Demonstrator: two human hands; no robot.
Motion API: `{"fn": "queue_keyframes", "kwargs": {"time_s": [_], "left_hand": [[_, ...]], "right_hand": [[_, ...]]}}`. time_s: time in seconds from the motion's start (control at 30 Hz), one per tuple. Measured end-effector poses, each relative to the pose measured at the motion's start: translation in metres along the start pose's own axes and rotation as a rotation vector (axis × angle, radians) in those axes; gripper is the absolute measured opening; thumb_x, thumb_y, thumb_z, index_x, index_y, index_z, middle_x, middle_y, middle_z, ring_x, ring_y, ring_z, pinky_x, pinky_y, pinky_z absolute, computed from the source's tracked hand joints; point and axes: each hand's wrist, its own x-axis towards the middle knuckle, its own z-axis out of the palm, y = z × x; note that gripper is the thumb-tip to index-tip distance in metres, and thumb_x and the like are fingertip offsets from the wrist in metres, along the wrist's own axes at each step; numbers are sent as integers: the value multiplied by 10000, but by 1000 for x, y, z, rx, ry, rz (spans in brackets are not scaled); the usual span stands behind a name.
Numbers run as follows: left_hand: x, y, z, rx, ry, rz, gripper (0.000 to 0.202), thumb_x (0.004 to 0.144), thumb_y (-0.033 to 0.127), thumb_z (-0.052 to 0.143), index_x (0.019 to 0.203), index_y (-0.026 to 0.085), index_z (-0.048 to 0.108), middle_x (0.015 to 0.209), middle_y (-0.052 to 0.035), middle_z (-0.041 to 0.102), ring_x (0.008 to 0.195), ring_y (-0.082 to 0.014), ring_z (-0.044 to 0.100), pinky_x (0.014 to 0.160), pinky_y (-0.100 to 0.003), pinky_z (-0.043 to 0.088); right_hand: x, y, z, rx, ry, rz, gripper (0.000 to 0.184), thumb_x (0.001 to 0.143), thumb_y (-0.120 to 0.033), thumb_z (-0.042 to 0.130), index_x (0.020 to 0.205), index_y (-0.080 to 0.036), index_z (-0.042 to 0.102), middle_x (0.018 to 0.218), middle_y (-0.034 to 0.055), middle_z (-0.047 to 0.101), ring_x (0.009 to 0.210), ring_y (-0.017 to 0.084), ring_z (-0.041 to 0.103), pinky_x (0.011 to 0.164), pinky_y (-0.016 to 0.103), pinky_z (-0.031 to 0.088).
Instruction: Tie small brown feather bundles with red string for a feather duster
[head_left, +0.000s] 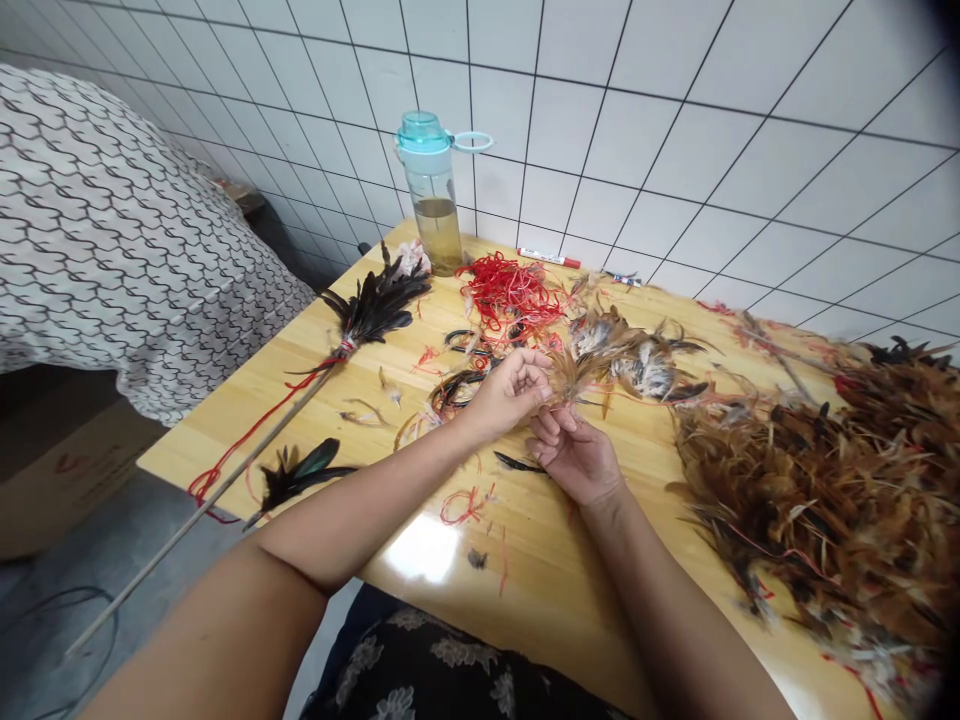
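Note:
My left hand (510, 388) is closed in a pinch on the quill ends of a small bunch of brown feathers (600, 350) that fans out to the right over the wooden table (540, 560). Just below it, my right hand (574, 455) lies palm up, its fingers curled up against the stems of the same bunch. Beyond the hands lies a tangle of red string (510, 292). A thin stick with dark feathers tied to its top by red thread, a half-made feather duster (352, 335), lies slanting across the table's left side.
A big heap of brown feathers (825, 480) covers the right of the table. A teal-capped bottle (433, 195) and a red marker (547, 258) stand by the tiled wall. A loose dark feather bunch (296, 478) lies near the left edge. A person in patterned cloth (112, 240) sits at left.

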Motion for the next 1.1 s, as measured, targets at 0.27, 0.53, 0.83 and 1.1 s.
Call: {"fn": "queue_keyframes", "kwargs": {"time_s": [0.27,0.53,0.83,1.1], "left_hand": [[2,3,-6,589,-173,130,136,830,151,495,830,168,630,855,-42,652,826,-153,581,788,-285,443],[-6,12,-10,754,-247,503,170,859,161,429,807,163,591,923,-103,568,918,-196,500,834,-319,417],[-2,19,-13,488,-375,453,96,850,209,506,804,170,581,959,-104,632,941,-179,580,873,-321,444],[-4,9,-10,181,-394,176,87,867,200,489,828,135,533,945,-95,642,874,-143,609,793,-276,467]], "right_hand": [[1,-1,-3,-17,-4,-31,277,780,-173,575,596,-199,369,636,-20,308,560,115,319,513,242,350],[2,0,-6,36,8,-38,266,853,-201,517,617,-197,393,630,-21,337,553,112,333,513,239,355],[2,1,-2,158,54,55,188,862,-151,517,694,-191,443,574,-52,380,456,67,319,427,170,348],[-1,1,-1,291,-52,179,148,833,-50,465,748,-169,440,564,-64,457,398,15,354,372,76,325]]}}
